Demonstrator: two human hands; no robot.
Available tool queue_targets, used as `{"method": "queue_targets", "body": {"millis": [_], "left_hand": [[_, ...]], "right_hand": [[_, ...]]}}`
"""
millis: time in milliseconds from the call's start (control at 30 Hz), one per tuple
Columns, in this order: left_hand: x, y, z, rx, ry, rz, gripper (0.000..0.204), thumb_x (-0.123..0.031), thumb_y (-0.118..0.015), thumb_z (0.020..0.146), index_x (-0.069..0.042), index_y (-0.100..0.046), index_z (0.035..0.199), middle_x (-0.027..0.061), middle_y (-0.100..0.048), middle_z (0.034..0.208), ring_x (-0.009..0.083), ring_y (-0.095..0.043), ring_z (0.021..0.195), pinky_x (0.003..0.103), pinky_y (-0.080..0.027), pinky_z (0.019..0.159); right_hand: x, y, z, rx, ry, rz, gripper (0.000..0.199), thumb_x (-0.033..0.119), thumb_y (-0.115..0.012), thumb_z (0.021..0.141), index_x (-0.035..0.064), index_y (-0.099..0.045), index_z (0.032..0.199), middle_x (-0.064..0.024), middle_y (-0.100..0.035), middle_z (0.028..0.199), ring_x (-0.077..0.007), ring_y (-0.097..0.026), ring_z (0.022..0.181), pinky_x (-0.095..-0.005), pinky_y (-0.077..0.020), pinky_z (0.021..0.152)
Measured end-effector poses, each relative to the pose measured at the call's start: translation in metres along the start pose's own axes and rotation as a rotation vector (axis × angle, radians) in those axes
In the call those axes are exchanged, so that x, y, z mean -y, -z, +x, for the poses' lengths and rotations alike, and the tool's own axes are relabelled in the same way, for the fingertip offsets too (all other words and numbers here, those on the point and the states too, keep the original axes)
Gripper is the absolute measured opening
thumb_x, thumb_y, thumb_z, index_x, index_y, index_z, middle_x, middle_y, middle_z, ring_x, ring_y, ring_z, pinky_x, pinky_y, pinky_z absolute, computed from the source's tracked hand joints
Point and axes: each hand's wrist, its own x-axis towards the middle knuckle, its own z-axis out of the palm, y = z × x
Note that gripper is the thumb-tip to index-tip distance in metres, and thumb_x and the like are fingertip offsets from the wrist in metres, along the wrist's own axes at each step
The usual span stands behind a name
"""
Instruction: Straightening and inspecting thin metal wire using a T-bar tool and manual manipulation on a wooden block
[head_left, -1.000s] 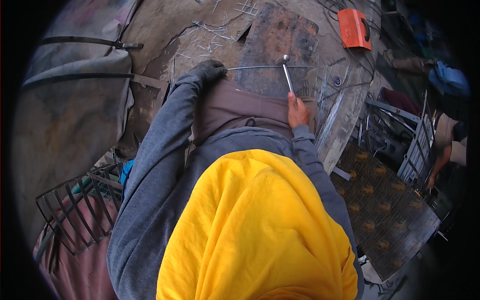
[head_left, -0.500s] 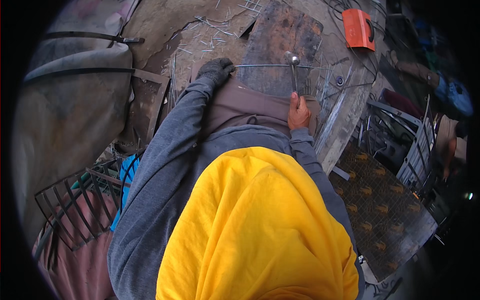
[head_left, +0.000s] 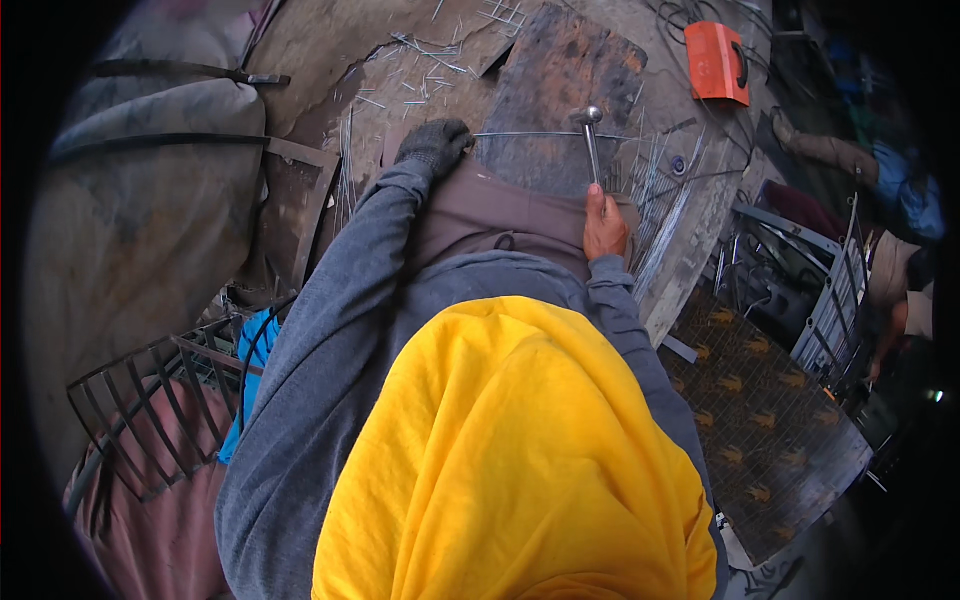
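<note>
My left hand [head_left: 436,146], in a dark knit glove, is closed round the near-left end of a thin metal rod [head_left: 530,133]. The rod runs level to the right across a dark, scorched board [head_left: 570,60]. In my bare right hand [head_left: 605,224] is the handle of a ball-peen hammer [head_left: 592,150], thumb along the shaft. The shiny hammer head is over the rod, at the board's right part; whether it touches the rod I cannot tell.
Cut rod pieces [head_left: 430,60] lie scattered beyond the board. Long thin rods [head_left: 655,215] lie at right. An orange box with a black handle [head_left: 715,65] and cables sit at far right. A black metal grille [head_left: 150,420] stands at left; another person's arm [head_left: 885,335] shows at right.
My right hand and the hammer have shifted slightly to the right, and the hammer's head now looks raised and turned. My left hand has hardly moved.
</note>
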Motion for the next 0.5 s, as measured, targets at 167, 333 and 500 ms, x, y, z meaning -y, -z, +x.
{"method": "queue_targets", "body": {"millis": [167, 333, 500], "left_hand": [[-0.004, 0.001, 0.006, 0.074, 0.022, -0.058, 0.034, -0.039, -0.056, 0.09, -0.013, -0.067, 0.108, 0.0174, -0.065, 0.111, 0.0363, -0.059, 0.108, 0.045, -0.045, 0.094], [-0.007, -0.001, 0.017, 0.112, 0.105, -0.07, 0.036, -0.04, -0.061, 0.086, -0.012, -0.067, 0.108, 0.018, -0.067, 0.105, 0.0373, -0.061, 0.106, 0.045, -0.046, 0.093], [0.006, -0.003, 0.038, 0.172, 0.145, -0.241, 0.035, -0.037, -0.074, 0.077, -0.009, -0.068, 0.098, 0.0122, -0.07, 0.097, 0.0282, -0.065, 0.098, 0.041, -0.049, 0.085]], "right_hand": [[-0.004, -0.013, 0.002, 0.013, -0.023, -0.095, 0.07, 0.067, -0.041, 0.092, -0.0002, -0.058, 0.082, -0.0291, -0.062, 0.084, -0.0498, -0.058, 0.086, -0.0536, -0.0422, 0.076], [-0.011, -0.013, 0.006, 0.072, -0.072, -0.122, 0.07, 0.066, -0.04, 0.093, -0.0002, -0.06, 0.085, -0.0291, -0.063, 0.088, -0.0498, -0.058, 0.089, -0.0531, -0.043, 0.077], [-0.004, -0.01, 0.001, 0.012, -0.016, -0.101, 0.068, 0.065, -0.041, 0.093, -0.0001, -0.06, 0.085, -0.0286, -0.062, 0.085, -0.0497, -0.057, 0.087, -0.0522, -0.0429, 0.076]]}}
